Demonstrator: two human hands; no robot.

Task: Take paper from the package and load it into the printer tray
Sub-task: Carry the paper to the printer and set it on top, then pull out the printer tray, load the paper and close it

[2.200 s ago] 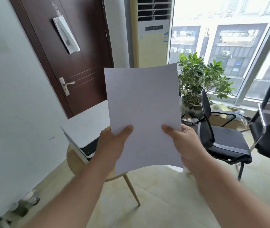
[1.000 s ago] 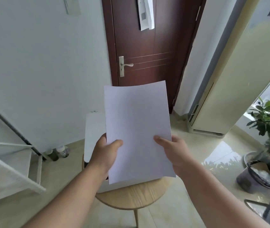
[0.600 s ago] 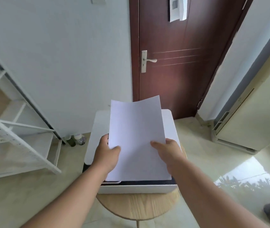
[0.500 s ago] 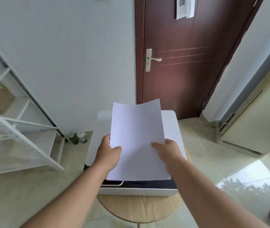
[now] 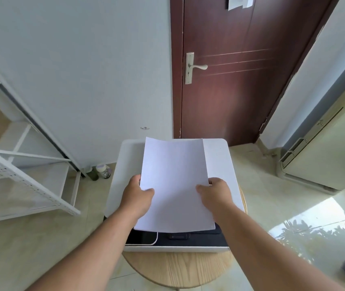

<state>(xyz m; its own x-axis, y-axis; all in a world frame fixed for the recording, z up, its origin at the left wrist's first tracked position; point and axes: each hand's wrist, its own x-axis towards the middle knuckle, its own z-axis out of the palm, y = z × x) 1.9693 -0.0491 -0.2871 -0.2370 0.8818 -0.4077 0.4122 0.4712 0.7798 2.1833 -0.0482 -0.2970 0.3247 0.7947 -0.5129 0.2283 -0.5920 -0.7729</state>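
White paper (image 5: 174,181), white-and-black printer (image 5: 220,162), pale wood-grain table (image 5: 177,267), dark brown door (image 5: 230,91).

Two bare forearms reach in from the lower edge, no sleeves, watch or rings visible; left hand (image 5: 136,198) and right hand (image 5: 215,195) ungloved.

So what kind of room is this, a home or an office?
Probably a small office or workroom: a white printer on a round wooden table, bare metal shelving, and a standing air conditioner by the door.
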